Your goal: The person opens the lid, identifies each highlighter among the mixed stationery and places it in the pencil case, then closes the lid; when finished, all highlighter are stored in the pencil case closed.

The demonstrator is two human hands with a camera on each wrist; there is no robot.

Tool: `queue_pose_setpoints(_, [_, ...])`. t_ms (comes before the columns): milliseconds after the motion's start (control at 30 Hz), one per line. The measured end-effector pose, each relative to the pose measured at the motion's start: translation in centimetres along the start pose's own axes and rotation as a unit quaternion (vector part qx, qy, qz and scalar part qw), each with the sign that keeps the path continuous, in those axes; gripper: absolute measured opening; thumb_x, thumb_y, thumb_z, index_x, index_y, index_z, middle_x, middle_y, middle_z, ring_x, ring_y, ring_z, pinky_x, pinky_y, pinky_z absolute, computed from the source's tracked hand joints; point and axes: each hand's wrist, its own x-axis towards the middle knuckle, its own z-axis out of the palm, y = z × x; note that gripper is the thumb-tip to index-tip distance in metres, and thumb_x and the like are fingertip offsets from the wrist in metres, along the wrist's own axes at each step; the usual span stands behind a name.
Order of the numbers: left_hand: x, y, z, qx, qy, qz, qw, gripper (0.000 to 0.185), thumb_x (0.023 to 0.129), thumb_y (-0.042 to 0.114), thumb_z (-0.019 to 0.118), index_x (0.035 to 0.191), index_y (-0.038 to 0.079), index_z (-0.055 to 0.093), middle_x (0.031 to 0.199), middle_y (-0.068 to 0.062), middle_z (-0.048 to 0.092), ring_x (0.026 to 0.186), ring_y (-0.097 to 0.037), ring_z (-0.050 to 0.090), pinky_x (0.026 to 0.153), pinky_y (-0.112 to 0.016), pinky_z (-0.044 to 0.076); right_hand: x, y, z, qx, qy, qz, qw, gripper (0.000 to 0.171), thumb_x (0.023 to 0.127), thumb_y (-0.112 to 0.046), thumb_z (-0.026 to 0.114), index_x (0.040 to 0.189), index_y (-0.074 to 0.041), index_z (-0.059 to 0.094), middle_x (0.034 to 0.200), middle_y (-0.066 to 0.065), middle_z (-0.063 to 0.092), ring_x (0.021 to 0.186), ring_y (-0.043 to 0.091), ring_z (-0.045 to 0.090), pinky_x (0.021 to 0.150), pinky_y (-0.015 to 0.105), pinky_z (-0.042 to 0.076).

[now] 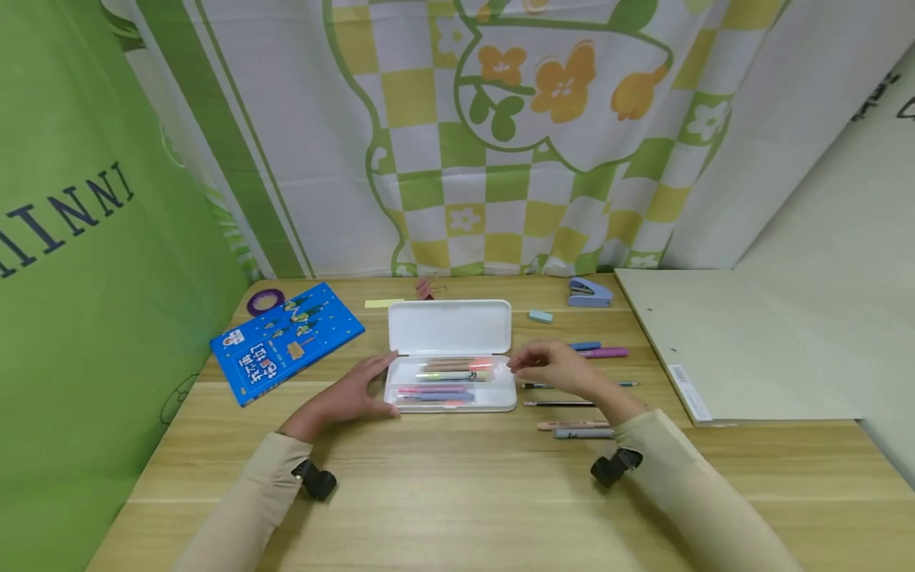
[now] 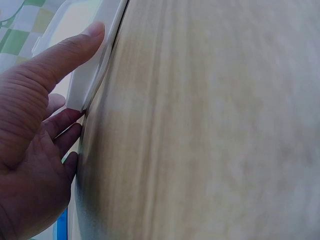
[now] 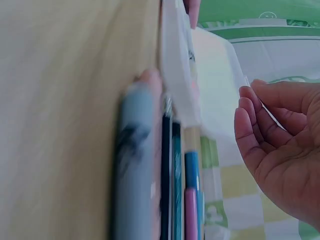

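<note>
A white pencil case [image 1: 506,397] lies with its lid [image 1: 450,327] raised at the back. Inside are light brown pencils, a yellow-green marker [image 1: 450,376] and pink and blue pens [image 1: 436,393]. My left hand [image 1: 355,389] rests at the case's left end; in the left wrist view the thumb [image 2: 70,52] lies along its side, with fingertips by a corner. Over the right end hovers my right hand [image 1: 557,367]. In the right wrist view its fingers [image 3: 247,132] are loosely bent, thumb tip close to the index tip, nothing visible between them.
To the right lie a blue marker [image 1: 586,345], a purple marker [image 1: 611,353], pencils [image 1: 561,403] and a grey marker [image 1: 582,434]. Behind them are an eraser [image 1: 541,316] and a stapler [image 1: 590,293]. A blue book [image 1: 286,342] and purple tape [image 1: 265,301] sit left, a large board [image 1: 743,349] right.
</note>
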Motion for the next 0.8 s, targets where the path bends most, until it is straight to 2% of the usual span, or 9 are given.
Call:
queue_pose_setpoints(133, [0.0, 0.0, 0.0, 0.0, 0.002, 0.001, 1.0, 0.1, 0.074, 0.04, 0.08, 0.151, 0.011, 0.023, 0.151, -0.018, 0.026, 0.138, -0.039, 0.022, 0.109, -0.058, 0.022, -2.5, 1.1, -1.0, -0.007, 0.0, 0.005, 1.0, 0.017, 0.091, -0.006, 0.062, 0.103, 0.005, 0.065, 0.098, 0.015, 0.066, 0.089, 0.018, 0.061, 0.076, 0.028, 0.052])
queue_pose_setpoints(400, [-0.1, 0.1, 0.0, 0.005, 0.003, -0.001, 1.0, 0.099, 0.075, 0.039, 0.079, 0.151, 0.011, 0.022, 0.151, -0.017, 0.026, 0.138, -0.039, 0.022, 0.109, -0.057, 0.022, -7.1, 3.0, -2.2, -0.053, -0.003, 0.003, 0.999, 0.014, 0.087, -0.002, 0.064, 0.099, 0.004, 0.067, 0.092, 0.01, 0.067, 0.083, 0.011, 0.06, 0.072, 0.023, 0.052])
queue_pose_setpoints(567, [-0.1, 0.1, 0.0, 0.004, 0.004, -0.002, 1.0, 0.099, 0.075, 0.038, 0.079, 0.151, 0.012, 0.022, 0.151, -0.018, 0.026, 0.138, -0.039, 0.022, 0.109, -0.058, 0.022, -7.9, 3.9, -2.5, -0.088, -0.017, -0.008, 0.996, 0.015, 0.085, -0.001, 0.066, 0.099, 0.002, 0.069, 0.093, 0.007, 0.069, 0.085, 0.015, 0.062, 0.074, 0.025, 0.053])
queue_pose_setpoints(800, [0.1, -0.1, 0.0, 0.005, 0.003, 0.0, 1.0, 0.1, 0.074, 0.039, 0.08, 0.151, 0.013, 0.022, 0.151, -0.017, 0.027, 0.138, -0.038, 0.022, 0.109, -0.056, 0.023, -7.9, 4.6, -2.4, -0.134, -0.035, -0.02, 0.99, 0.015, 0.084, 0.001, 0.066, 0.097, -0.003, 0.069, 0.093, 0.003, 0.068, 0.086, 0.016, 0.063, 0.074, 0.027, 0.053])
